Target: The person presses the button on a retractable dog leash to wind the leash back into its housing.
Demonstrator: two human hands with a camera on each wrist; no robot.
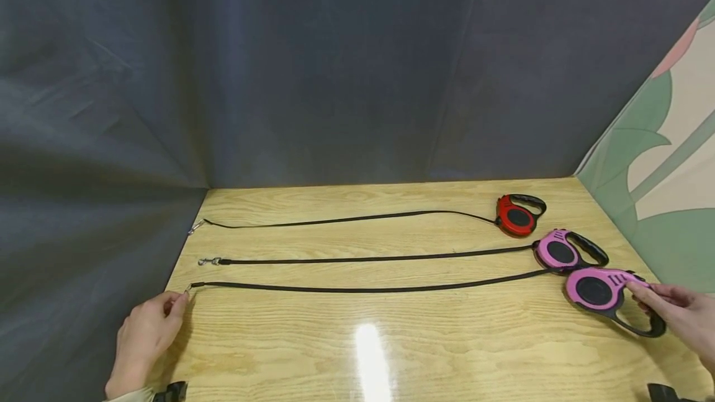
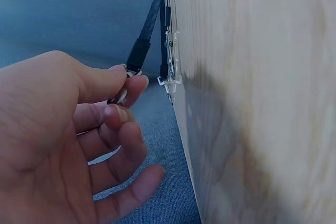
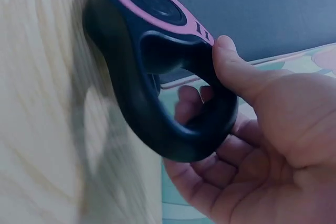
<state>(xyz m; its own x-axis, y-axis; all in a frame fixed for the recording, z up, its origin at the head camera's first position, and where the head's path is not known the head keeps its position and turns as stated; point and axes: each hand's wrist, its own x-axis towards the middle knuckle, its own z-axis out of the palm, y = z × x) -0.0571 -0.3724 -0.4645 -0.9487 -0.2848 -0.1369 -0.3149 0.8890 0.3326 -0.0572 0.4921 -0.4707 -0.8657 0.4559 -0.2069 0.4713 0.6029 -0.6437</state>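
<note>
A pink and black retractable dog leash (image 1: 594,290) is at the table's right front, its black strap (image 1: 357,290) drawn out across to the left. My right hand (image 1: 678,312) grips its black loop handle (image 3: 178,140), thumb on top and fingers curled round it. At the other end, my left hand (image 1: 148,330) pinches the metal clip (image 2: 119,94) between thumb and forefinger; the other fingers are loosely bent. In the left wrist view the strap end rises off the tabletop. The casing overlaps the front of a second pink leash (image 1: 560,254).
The second pink leash's strap and clip (image 1: 209,261) lie stretched behind. Farther back lies a red leash (image 1: 516,216), its strap extended left to a clip (image 1: 196,227) near the table edge. Grey cloth (image 1: 346,79) hangs behind and left; patterned fabric (image 1: 665,203) stands right.
</note>
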